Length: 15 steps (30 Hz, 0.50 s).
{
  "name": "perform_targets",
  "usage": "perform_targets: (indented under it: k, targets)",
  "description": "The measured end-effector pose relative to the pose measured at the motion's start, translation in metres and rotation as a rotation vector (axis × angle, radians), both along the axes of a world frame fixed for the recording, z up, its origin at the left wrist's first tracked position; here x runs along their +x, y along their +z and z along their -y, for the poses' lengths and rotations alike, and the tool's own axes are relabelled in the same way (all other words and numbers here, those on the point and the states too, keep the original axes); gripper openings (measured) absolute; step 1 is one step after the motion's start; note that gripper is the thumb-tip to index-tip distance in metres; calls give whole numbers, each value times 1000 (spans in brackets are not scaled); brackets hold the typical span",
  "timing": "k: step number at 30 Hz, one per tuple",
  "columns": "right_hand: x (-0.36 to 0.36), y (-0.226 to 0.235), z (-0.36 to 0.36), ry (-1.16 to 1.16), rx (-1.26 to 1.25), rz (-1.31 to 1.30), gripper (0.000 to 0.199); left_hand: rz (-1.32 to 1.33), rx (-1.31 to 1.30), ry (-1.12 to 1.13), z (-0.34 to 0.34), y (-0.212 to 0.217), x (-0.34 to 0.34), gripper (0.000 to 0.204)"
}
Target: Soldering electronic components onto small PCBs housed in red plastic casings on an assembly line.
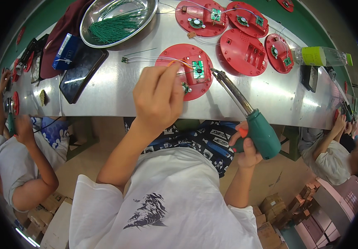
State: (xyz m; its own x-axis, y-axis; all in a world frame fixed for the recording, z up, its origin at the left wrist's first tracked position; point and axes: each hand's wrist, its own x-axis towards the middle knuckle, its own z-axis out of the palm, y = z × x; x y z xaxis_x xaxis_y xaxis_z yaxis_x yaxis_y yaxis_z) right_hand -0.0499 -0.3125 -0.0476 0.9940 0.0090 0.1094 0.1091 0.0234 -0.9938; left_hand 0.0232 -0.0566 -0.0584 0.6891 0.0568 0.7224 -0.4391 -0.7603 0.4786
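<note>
Fingers of the left hand [158, 91] were bent together over the left side of the near red disc [199, 88], close to thin coloured wires [180, 61]; whether they pinched one could not be told. Fingers of the right hand [248, 151], below and right of that disc, were wrapped around a green-handled soldering iron [256, 122]. Below the disc ran the front edge of the metal table [116, 99]; bare metal showed left of it toward a dark flat slab [81, 76], and right of it, while other red discs [243, 52] crowded beyond. The iron's long axis slanted up and leftward, its tip at the disc's right rim, beside the green circuit board [198, 69]
</note>
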Motion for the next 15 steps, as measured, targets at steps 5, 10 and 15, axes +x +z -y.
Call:
perform_targets:
  k: [5,10,15]
  targets:
    - [-1,1,1,39,-10,-17,48,116,-23,-112,-5,4,-7,40]
    - [3,4,-5,23,-101,5,42,-9,39,-135,-2,2,-3,31]
    - [-1,0,1,7,-208,-13,33,-72,43,-121,1,-1,-1,20]
